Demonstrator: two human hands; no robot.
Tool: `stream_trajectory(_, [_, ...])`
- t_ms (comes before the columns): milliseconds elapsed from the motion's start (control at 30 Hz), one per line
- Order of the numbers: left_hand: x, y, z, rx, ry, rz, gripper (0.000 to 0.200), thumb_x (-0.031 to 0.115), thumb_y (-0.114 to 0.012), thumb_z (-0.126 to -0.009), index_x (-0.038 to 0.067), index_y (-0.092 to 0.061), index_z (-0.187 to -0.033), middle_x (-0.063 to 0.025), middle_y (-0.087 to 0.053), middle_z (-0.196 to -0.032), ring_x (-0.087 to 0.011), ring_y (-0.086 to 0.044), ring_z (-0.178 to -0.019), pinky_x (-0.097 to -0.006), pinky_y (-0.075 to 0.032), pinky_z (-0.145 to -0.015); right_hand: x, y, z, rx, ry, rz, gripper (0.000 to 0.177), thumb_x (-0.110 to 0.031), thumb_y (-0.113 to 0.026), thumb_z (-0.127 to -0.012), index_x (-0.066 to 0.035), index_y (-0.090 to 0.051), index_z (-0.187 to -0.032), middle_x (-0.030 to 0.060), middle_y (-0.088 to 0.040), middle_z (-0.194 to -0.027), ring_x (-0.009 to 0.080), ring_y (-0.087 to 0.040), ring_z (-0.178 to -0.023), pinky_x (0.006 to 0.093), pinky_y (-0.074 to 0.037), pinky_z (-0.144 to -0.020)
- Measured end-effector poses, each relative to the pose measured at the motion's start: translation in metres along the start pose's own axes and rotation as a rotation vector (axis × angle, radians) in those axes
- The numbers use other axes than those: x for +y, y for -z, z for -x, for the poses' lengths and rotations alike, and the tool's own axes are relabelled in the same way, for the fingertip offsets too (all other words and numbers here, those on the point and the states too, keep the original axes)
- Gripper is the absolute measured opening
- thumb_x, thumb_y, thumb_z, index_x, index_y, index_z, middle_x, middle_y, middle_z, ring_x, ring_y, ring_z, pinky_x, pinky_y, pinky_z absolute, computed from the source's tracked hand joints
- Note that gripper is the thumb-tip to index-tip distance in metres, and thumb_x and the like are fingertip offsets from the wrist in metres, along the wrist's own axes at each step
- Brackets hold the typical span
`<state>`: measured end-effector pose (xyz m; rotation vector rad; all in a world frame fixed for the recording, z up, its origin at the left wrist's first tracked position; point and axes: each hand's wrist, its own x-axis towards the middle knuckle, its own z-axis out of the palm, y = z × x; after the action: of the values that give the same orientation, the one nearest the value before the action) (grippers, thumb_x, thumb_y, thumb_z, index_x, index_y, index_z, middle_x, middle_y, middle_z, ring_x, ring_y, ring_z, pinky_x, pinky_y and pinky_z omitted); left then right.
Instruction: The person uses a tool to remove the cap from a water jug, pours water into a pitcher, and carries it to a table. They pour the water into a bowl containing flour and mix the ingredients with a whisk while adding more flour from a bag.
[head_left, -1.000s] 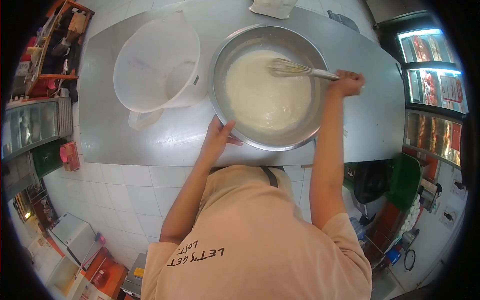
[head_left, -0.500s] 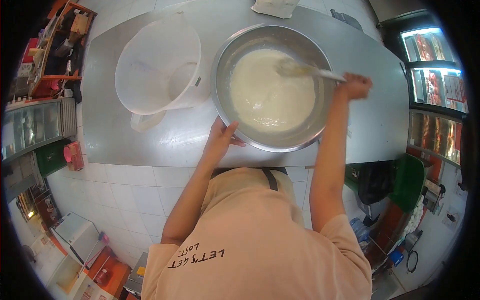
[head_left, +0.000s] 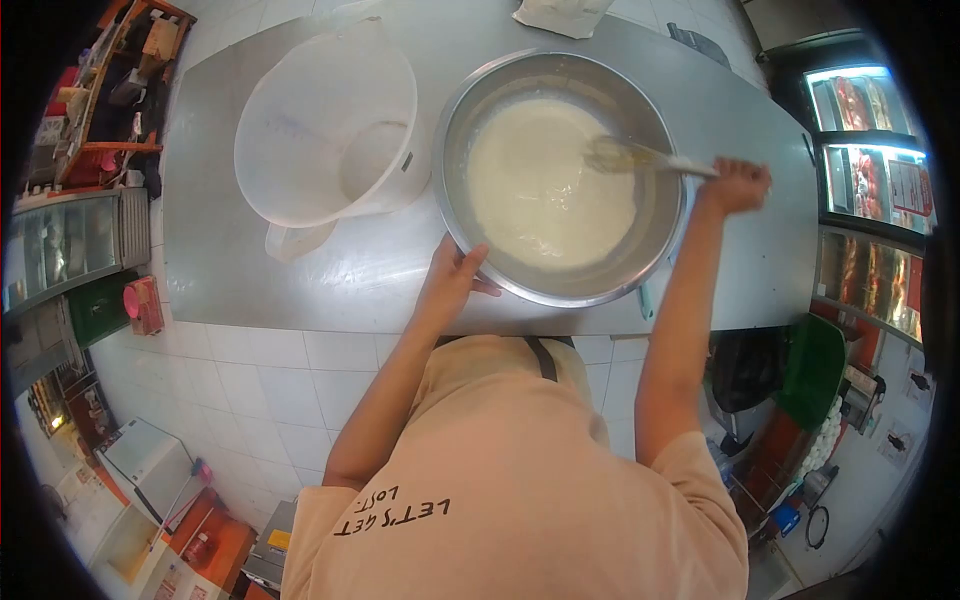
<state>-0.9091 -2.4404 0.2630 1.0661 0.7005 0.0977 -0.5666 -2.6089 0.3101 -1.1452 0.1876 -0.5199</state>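
Note:
A large steel mixing bowl (head_left: 470,110) stands on the metal table, holding a pale, creamy batter (head_left: 540,190). My left hand (head_left: 455,280) grips the bowl's near-left rim, thumb over the edge and fingers beneath. Beyond the bowl's right rim, my right hand (head_left: 738,186) is closed around the handle of a whisk (head_left: 625,156). The whisk's wire head lies at the right side of the batter. To the left of the bowl is a big translucent plastic pitcher (head_left: 310,130) with its handle toward me; only cloudy residue shows inside.
The steel table (head_left: 210,270) spans the view. A light-coloured bag (head_left: 562,15) lies at its far edge. Something thin and teal (head_left: 646,300) sits by the bowl's near-right side. Lit display fridges (head_left: 865,150) stand at right, shelves (head_left: 125,100) at left.
My right hand and the whisk have moved right, drawing the whisk head toward the batter's right side. The bowl has shifted slightly right, with my left hand still on its rim.

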Motion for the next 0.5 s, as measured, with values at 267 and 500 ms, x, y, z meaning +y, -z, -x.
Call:
stream_trajectory(267, [-0.003,0.001,-0.002,-0.011,0.002,0.030,0.042,0.022,-0.050,-0.092,-0.003,-0.035,-0.122,-0.0189,-0.055,-0.104,-0.0222,-0.063,-0.068,-0.0306,-0.058,-0.056,0.013,0.011,0.092,-0.254,-0.663,-0.174,0.037,-0.028,-0.046,-0.086,-0.015,-0.026,-0.058,-0.0009,-0.023,-0.048,0.0130,-0.025,-0.040,0.0278,-0.027,-0.040])
stream_trajectory(500, [-0.002,0.000,0.000,-0.015,-0.021,0.053,0.040,0.020,-0.049,-0.093,-0.003,-0.034,-0.122,-0.0167,-0.055,-0.099,-0.0217,-0.063,-0.066,-0.0305,-0.058,-0.056,-0.021,0.023,0.000,-0.185,-0.262,0.041,0.039,-0.028,-0.044,-0.088,-0.014,-0.025,-0.057,-0.0020,-0.022,-0.051,0.0118,-0.025,-0.043,0.0283,-0.024,-0.041])
